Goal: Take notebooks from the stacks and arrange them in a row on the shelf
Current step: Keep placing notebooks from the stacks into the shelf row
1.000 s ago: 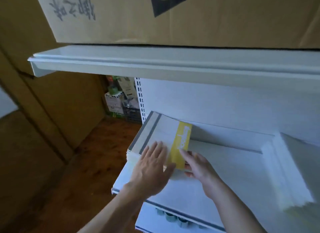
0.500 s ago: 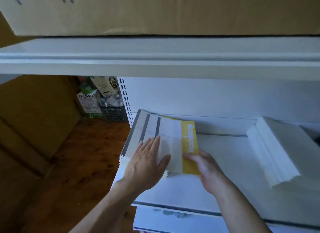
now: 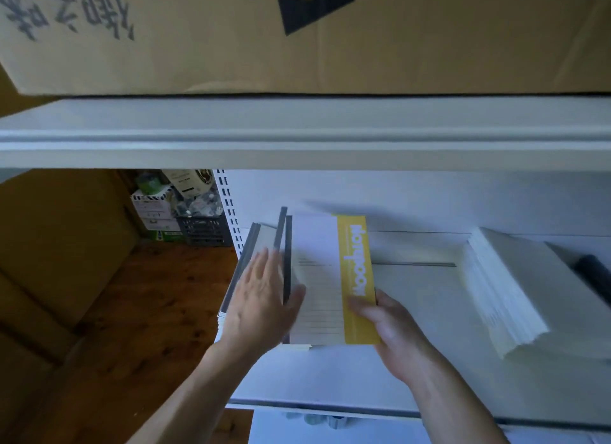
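With left hand [image 3: 261, 298] flat, fingers straight, against the leaning notebooks [image 3: 261, 242] at the shelf [image 3: 416, 314]'s left end, gripping the yellow-banded notebook [image 3: 322, 278] just beside them by its lower corner in the right hand [image 3: 393, 331]; likely light, thin, floppy and slick, so better pinched deeper across the cover

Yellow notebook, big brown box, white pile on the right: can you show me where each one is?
yellow notebook [image 3: 356, 271]: head view, on its yellow band.
brown box [image 3: 429, 46]: head view, on its front side.
white pile [image 3: 535, 288]: head view, on its top cover.
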Tool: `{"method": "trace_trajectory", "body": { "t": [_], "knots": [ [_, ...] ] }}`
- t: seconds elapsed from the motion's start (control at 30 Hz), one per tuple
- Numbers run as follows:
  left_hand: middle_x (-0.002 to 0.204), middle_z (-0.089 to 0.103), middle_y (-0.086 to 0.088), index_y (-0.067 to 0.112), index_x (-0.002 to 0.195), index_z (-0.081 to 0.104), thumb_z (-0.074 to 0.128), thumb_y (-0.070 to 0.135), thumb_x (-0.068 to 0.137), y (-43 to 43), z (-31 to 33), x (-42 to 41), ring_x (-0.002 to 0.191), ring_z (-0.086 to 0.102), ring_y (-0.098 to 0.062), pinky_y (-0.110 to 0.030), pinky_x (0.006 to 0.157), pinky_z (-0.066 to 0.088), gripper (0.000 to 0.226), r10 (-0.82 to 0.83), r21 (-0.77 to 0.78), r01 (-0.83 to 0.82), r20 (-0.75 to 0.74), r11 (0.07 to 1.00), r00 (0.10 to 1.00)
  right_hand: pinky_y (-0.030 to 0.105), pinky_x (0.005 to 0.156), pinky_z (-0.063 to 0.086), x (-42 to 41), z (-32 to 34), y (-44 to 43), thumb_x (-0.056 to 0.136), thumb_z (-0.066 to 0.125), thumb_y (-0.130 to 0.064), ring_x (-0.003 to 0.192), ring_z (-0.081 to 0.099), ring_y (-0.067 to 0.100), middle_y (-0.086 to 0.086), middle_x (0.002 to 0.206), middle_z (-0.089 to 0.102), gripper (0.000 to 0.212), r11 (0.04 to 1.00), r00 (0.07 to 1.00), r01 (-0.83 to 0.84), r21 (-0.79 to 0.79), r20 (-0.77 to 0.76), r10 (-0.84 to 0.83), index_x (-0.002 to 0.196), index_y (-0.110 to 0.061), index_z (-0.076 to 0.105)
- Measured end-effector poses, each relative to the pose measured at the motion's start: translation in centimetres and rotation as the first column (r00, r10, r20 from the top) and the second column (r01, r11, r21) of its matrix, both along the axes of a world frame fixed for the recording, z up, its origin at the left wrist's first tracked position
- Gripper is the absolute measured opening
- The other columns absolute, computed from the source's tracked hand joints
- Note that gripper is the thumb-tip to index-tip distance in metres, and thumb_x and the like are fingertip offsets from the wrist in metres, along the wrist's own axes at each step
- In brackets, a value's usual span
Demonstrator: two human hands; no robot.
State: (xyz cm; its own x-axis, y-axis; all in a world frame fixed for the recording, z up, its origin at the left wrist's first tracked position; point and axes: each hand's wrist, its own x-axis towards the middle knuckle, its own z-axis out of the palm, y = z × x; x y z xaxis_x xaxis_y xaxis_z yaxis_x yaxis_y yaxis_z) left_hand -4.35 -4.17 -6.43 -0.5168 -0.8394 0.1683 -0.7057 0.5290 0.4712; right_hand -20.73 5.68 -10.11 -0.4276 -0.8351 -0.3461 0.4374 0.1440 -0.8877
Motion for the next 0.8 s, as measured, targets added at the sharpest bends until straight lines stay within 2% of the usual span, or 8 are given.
{"method": "trace_trajectory", "body": {
  "t": [0.07, 0.13, 0.2, 0.27, 0.37, 0.43, 0.57, 0.8],
  "knots": [
    [0.147, 0.037, 0.006, 0.018, 0.151, 0.02, 0.055, 0.041, 0.094, -0.2, 0.9, -0.3, 0.136, 0.036, -0.015, -0.03, 0.11, 0.031, 0.071, 0.05, 0.221, -0.014, -0.161, 0.975, 0.986, 0.044, 0.092, 0.05, -0.6, 0.7, 1.0, 0.088, 0.057, 0.001, 0.095, 0.069, 0.031, 0.016, 0.104, 0.073, 0.023, 0.999, 1.0, 0.019, -0.04, 0.012, -0.019, 0.105, -0.006, 0.07],
    [0.138, 0.048, 0.012, 0.024, 0.151, 0.023, 0.061, 0.034, 0.093, 0.3, 1.8, -1.2, 0.121, 0.052, -0.013, -0.039, 0.104, 0.043, 0.07, 0.155, 0.542, 0.122, -0.437, 0.832, 0.886, 0.043, 0.09, 0.051, -1.2, 1.3, 2.3, 0.089, 0.056, 0.0, 0.097, 0.068, 0.032, 0.017, 0.106, 0.072, 0.024, 0.997, 0.999, 0.037, -0.074, 0.016, -0.036, 0.109, -0.004, 0.068],
    [0.122, 0.064, 0.009, 0.025, 0.145, 0.039, 0.061, 0.023, 0.094, 1.6, 2.1, -2.5, 0.109, 0.061, -0.013, -0.042, 0.101, 0.047, 0.055, 0.265, 0.658, 0.254, -0.582, 0.709, 0.769, 0.041, 0.089, 0.051, -2.1, 2.0, 3.7, 0.088, 0.057, -0.001, 0.1, 0.067, 0.031, 0.016, 0.108, 0.072, 0.026, 0.993, 0.998, 0.064, -0.096, -0.017, -0.066, 0.112, -0.003, 0.066],
    [0.107, 0.072, 0.007, 0.029, 0.131, 0.054, 0.059, 0.017, 0.094, 3.3, 2.1, -3.9, 0.102, 0.066, -0.016, -0.047, 0.098, 0.05, 0.039, 0.307, 0.69, 0.318, -0.621, 0.65, 0.721, 0.04, 0.089, 0.05, -3.2, 2.5, 5.6, 0.087, 0.06, -0.005, 0.101, 0.067, 0.029, 0.014, 0.109, 0.072, 0.027, 0.987, 0.993, 0.106, -0.118, -0.047, -0.112, 0.113, -0.005, 0.066],
    [0.106, 0.074, -0.004, 0.02, 0.113, 0.068, 0.059, 0.015, 0.092, 6.4, 1.6, -6.7, 0.104, 0.068, -0.025, -0.05, 0.099, 0.048, 0.023, 0.327, 0.7, 0.432, -0.674, 0.569, 0.662, 0.04, 0.091, 0.05, -5.4, 3.1, 8.9, 0.087, 0.062, -0.008, 0.103, 0.068, 0.026, 0.01, 0.109, 0.073, 0.023, 0.977, 0.98, 0.157, -0.142, -0.097, -0.172, 0.11, -0.01, 0.068],
    [0.108, 0.073, -0.002, 0.017, 0.111, 0.068, 0.06, 0.015, 0.092, 8.9, 1.2, -9.0, 0.107, 0.066, -0.021, -0.041, 0.099, 0.048, 0.021, 0.286, 0.685, 0.47, -0.689, 0.558, 0.666, 0.045, 0.095, 0.049, -6.9, 2.9, 11.4, 0.087, 0.064, -0.008, 0.106, 0.067, 0.029, 0.011, 0.109, 0.073, 0.022, 0.967, 0.96, 0.214, -0.142, -0.155, -0.235, 0.11, -0.01, 0.067],
    [0.103, 0.074, 0.006, 0.018, 0.111, 0.064, 0.057, 0.008, 0.094, 15.3, 0.8, -14.9, 0.1, 0.068, -0.014, -0.02, 0.076, 0.053, 0.021, 0.165, 0.618, 0.514, -0.72, 0.594, 0.674, 0.045, 0.091, 0.051, -11.0, 2.9, 17.8, 0.087, 0.067, -0.01, 0.099, 0.068, 0.03, 0.012, 0.102, 0.074, 0.018, 0.929, 0.899, 0.347, -0.128, -0.236, -0.369, 0.104, -0.008, 0.064],
    [0.111, 0.072, 0.008, 0.025, 0.116, 0.063, 0.05, 0.013, 0.099, 30.5, 0.7, -27.9, 0.105, 0.066, -0.012, -0.031, 0.091, 0.049, 0.024, 0.118, 0.593, 0.607, -0.76, 0.529, 0.639, 0.024, 0.074, 0.052, -20.9, 3.8, 34.9, 0.096, 0.056, -0.011, 0.087, 0.069, 0.008, -0.006, 0.099, 0.074, 0.019, 0.874, 0.81, 0.46, -0.156, -0.329, -0.485, 0.11, -0.021, 0.064]
  ]
}}
